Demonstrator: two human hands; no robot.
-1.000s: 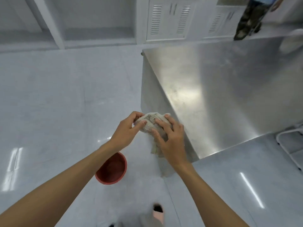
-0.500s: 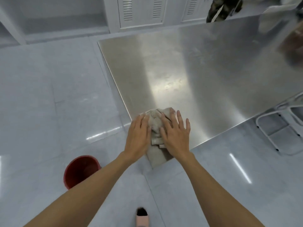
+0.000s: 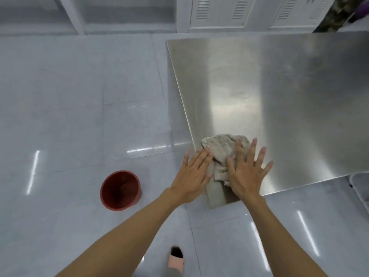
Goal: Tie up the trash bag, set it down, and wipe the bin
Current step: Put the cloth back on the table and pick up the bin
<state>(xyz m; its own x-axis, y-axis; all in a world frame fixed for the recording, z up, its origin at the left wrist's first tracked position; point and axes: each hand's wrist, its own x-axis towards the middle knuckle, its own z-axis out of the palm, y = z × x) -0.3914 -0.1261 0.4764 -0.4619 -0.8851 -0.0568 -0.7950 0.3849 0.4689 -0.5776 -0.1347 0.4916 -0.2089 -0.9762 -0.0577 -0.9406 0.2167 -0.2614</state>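
cloth: grey rag, bunched, on near-left corner of table, one end hangs over the edge
L hand: flat, fingers straight, pressing on cloth's left side at table corner
R hand: flat, fingers spread, on cloth's right side + tabletop
table: steel top, shiny
bin: red, round, upright on floor, left of table, well apart from hands
floor: grey tiles, glossy
foot: pink slipper, bottom edge
bg: white cabinets w/ vents; a person's leg top right
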